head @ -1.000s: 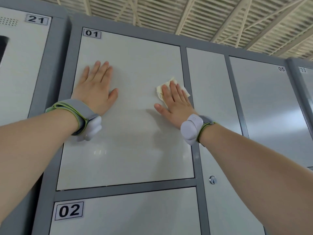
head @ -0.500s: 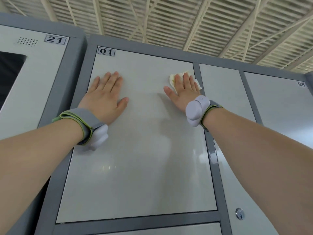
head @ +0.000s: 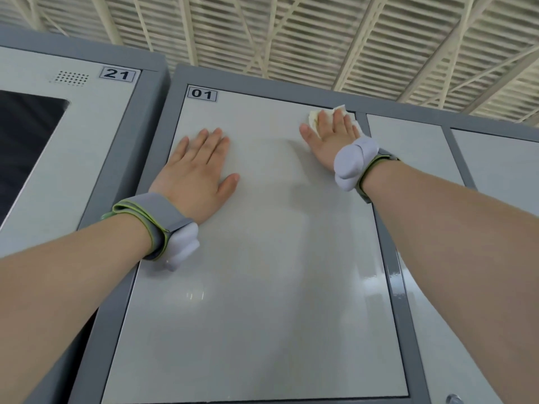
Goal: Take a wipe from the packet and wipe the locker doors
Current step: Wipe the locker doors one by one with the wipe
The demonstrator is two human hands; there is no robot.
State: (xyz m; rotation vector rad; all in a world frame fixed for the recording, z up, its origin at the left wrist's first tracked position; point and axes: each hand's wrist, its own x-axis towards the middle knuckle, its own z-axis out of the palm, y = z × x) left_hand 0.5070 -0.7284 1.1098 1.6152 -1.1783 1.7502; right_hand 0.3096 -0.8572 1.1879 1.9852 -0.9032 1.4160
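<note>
Hands flat on locker door (head: pixel 262 272); slatted ceiling (head: pixel 291 33) above.

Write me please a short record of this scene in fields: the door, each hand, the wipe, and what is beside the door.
door: locker door 01, closed, number label at its top left corner
left hand: flat on the door, fingers straight, holds nothing
right hand: flat, fingers straight, presses the wipe against the door
wipe: pale, crumpled, under the right fingers near the door's top right corner
beside: locker 21 to the left, with a dark panel
</note>
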